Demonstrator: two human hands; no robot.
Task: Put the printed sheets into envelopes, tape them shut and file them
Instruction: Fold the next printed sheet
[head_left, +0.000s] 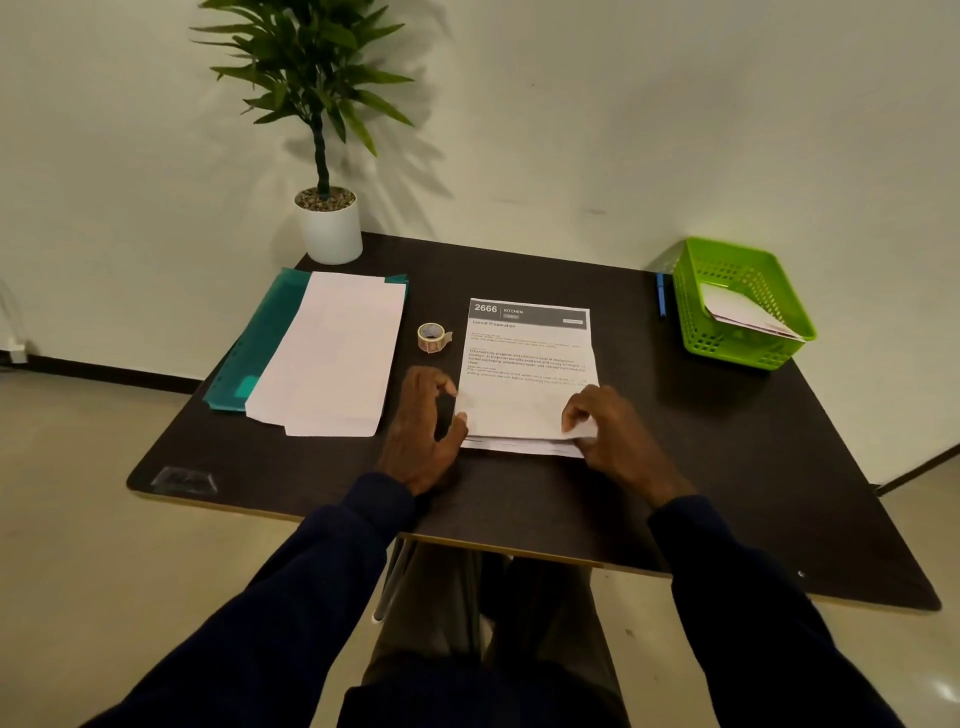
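Right hand (609, 432) pinches printed sheet (525, 366), left hand (423, 427) at its edge

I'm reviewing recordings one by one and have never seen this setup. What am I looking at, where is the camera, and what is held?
No machine here: a person works bare-handed, filmed by one camera worn on their head, looking down at a dark table. The right hand pinches the near right corner of the top printed sheet, holding it raised off more sheets beneath. The left hand rests open at its left edge. Left of that lie a tape roll and white envelopes on a teal folder. Far right, a green basket holds white paper, with a blue pen beside it. A potted plant stands at the back.
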